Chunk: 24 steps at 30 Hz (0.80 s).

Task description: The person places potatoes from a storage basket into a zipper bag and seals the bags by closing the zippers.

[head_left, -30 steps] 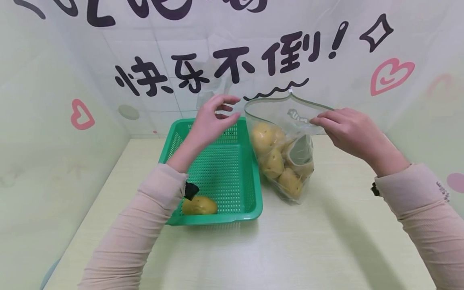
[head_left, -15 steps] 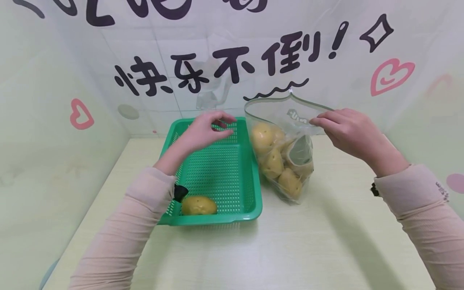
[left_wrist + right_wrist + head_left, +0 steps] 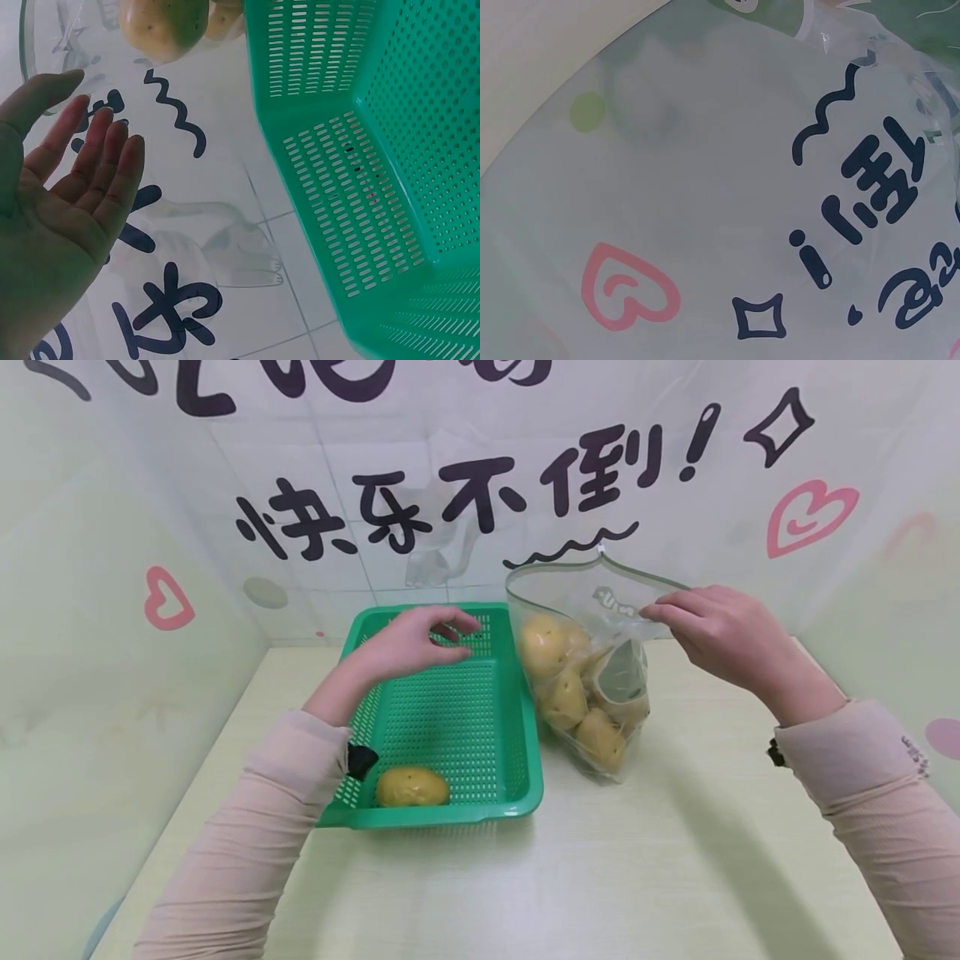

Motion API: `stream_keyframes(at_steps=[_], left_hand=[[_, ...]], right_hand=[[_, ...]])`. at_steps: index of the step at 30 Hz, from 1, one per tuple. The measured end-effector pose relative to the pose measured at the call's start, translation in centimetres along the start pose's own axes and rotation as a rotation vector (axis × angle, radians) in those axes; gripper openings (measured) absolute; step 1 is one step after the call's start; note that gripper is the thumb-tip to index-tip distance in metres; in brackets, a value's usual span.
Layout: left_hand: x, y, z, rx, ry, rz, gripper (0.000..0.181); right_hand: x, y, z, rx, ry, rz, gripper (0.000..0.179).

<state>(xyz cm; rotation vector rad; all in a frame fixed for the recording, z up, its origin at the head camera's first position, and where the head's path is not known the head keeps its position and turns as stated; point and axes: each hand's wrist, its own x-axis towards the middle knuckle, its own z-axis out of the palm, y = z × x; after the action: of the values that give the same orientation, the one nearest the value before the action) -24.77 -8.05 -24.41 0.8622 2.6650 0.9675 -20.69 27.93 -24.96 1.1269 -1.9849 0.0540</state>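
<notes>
A clear zip bag [image 3: 622, 602] with several potatoes [image 3: 564, 697] inside stands on the table, its mouth gaping. My right hand [image 3: 723, 631] pinches the bag's rim at the right side. My left hand [image 3: 408, 639] hovers over the green plastic basket [image 3: 528, 777], fingers loosely bent and holding nothing. One potato [image 3: 412, 787] lies in the basket's near left corner. In the left wrist view the left palm [image 3: 60, 225] shows with its fingers bare, beside the basket wall [image 3: 352, 202]. Only a strip of the bag [image 3: 847, 34] shows in the right wrist view; the right hand is out of that frame.
The pale table [image 3: 600, 877] carries the basket and the bag side by side. A printed wall sheet [image 3: 420, 435] with black lettering rises close behind them, and side sheets [image 3: 90, 710] flank the table.
My left hand has moved away from the bag's mouth, down and to the left, over the basket. The right hand and the bag have stayed put.
</notes>
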Motion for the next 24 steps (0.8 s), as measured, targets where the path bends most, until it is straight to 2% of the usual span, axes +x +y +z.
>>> stream_keyframes(at_steps=[11, 15, 24], left_hand=[[-0.3, -0.5, -0.3, 0.062, -0.080, -0.023, 0.042], [-0.3, -0.8, -0.1, 0.095, -0.115, -0.021, 0.044], [-0.7, -1.5, 0.3, 0.108, -0.161, -0.025, 0.046]], right_hand=[[0.1, 0.0, 0.1, 0.006, -0.001, 0.012, 0.024], [0.1, -0.1, 0.1, 0.000, 0.000, 0.009, 0.027], [-0.1, -0.2, 0.3, -0.001, -0.008, 0.023, 0.025]])
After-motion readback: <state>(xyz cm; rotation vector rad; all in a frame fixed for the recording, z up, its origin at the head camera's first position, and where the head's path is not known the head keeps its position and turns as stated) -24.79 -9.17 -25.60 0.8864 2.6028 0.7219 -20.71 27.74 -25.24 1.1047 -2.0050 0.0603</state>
